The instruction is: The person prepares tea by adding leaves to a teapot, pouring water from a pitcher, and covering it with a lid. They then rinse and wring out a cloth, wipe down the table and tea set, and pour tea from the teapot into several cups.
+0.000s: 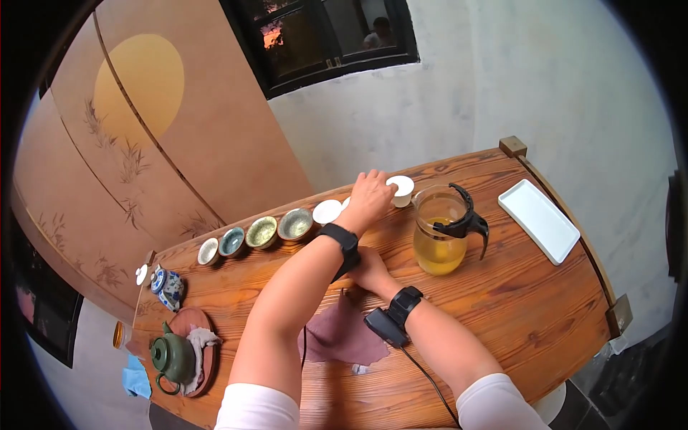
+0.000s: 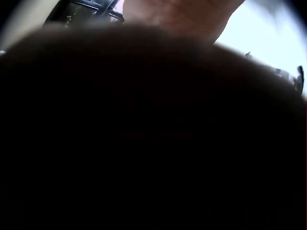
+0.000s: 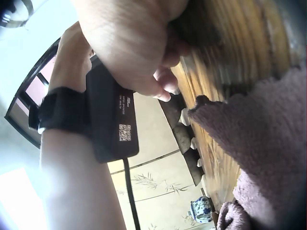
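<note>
Over the row of cups at the table's back edge, my left hand reaches out with its back up. A fingertip lies right at the side of a white cup, and another white cup is partly hidden behind this hand. I cannot tell whether the left fingers hold anything. My right hand is below the left wrist, low over the wood. In the right wrist view its fingers are loosely curled with nothing visible in them. A mauve cloth lies just in front. The left wrist view is mostly dark.
A glass pitcher of yellow tea stands right of my hands, near a white tray. Leftward are several cups, including a green-glazed one, a blue-and-white teapot and a green teapot on a reddish plate.
</note>
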Demonstrator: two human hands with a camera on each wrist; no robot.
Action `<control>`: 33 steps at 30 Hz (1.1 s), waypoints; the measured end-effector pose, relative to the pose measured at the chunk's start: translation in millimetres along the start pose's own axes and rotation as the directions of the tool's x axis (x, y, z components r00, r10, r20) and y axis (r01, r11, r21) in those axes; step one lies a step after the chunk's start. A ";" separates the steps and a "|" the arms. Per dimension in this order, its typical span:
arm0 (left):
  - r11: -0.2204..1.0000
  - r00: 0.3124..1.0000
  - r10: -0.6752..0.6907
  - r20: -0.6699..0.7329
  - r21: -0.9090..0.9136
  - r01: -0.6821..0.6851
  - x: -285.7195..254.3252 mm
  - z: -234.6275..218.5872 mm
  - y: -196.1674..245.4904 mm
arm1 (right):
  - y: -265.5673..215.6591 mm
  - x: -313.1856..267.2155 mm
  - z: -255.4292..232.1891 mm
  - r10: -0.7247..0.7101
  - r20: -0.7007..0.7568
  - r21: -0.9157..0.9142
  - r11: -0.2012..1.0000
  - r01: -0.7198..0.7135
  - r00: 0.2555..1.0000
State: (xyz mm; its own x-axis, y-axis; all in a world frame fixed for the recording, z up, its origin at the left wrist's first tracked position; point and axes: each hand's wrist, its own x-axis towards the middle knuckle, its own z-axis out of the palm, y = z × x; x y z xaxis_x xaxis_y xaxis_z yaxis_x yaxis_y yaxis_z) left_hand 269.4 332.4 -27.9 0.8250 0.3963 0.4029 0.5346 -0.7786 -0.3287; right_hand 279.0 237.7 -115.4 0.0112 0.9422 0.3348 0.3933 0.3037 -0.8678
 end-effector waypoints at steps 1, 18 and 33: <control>1.000 1.000 0.006 -0.004 -0.001 -0.006 5.1 3.1 -0.2 | -0.3 0.4 -1.3 0.017 0.016 0.017 1.000 -0.018 1.000; 0.986 0.982 0.169 0.085 -0.030 -0.167 -14.1 5.2 -5.8 | -0.4 -0.3 -1.1 -0.016 0.059 -0.030 0.999 0.017 0.998; 0.709 0.895 -0.433 0.105 -0.574 0.410 -254.1 -130.2 1.2 | -14.5 -1.8 -7.9 0.105 0.178 0.366 0.916 -0.165 0.978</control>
State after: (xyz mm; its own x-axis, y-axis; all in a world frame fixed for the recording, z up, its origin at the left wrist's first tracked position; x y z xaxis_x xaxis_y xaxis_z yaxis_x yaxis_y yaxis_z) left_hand 36.6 167.4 -19.4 0.5262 0.7429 0.4137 0.6118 -0.6687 0.4226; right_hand 280.5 230.5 -100.5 -0.1118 0.9790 0.1708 0.0220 0.1742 -0.9845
